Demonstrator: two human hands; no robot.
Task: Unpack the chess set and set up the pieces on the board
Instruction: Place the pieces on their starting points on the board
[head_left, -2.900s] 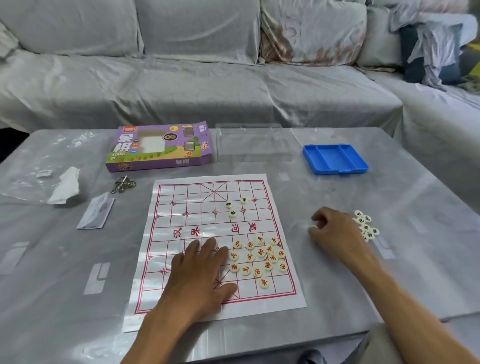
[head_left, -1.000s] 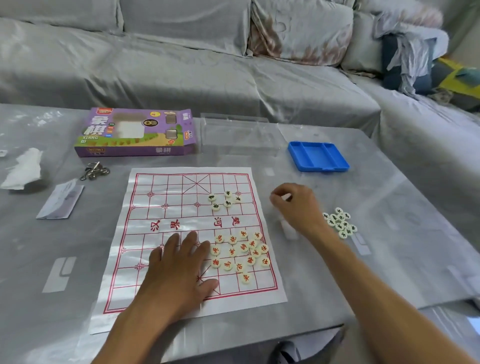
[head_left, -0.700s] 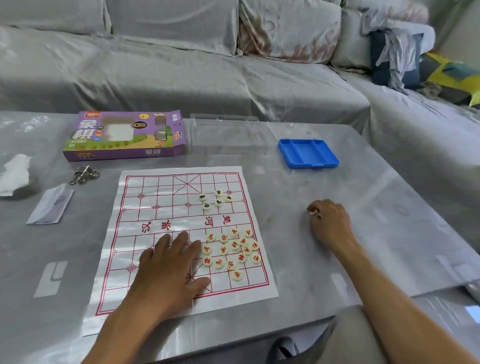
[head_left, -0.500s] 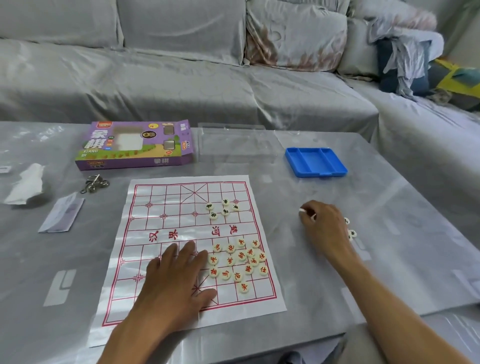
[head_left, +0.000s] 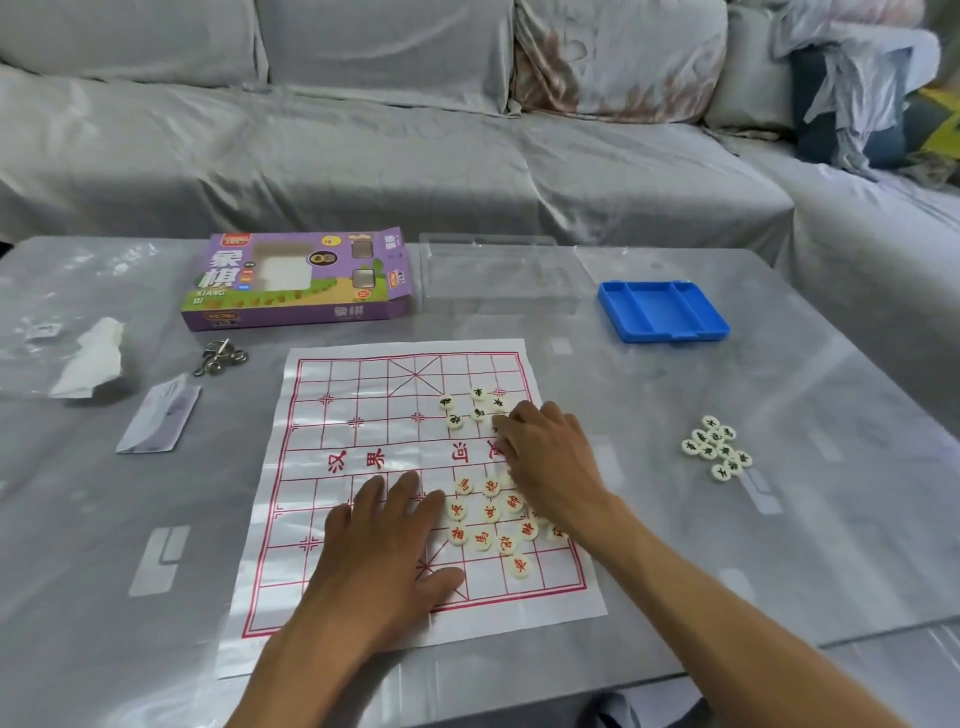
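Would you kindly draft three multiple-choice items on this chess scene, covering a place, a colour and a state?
1. Where is the off-board pile of pieces?
A. On the table right of the board
B. In the tray
C. On the box

2. What colour is the tray?
A. Red
B. Blue
C. Green

3. How does the left hand lie?
A. Flat on the board
B. Raised in a fist
C. Gripping the tray

Answers: 1 A, the pile sits on bare table; 2 B, its rim is plainly blue; 3 A, fingers spread, palm down on the sheet.
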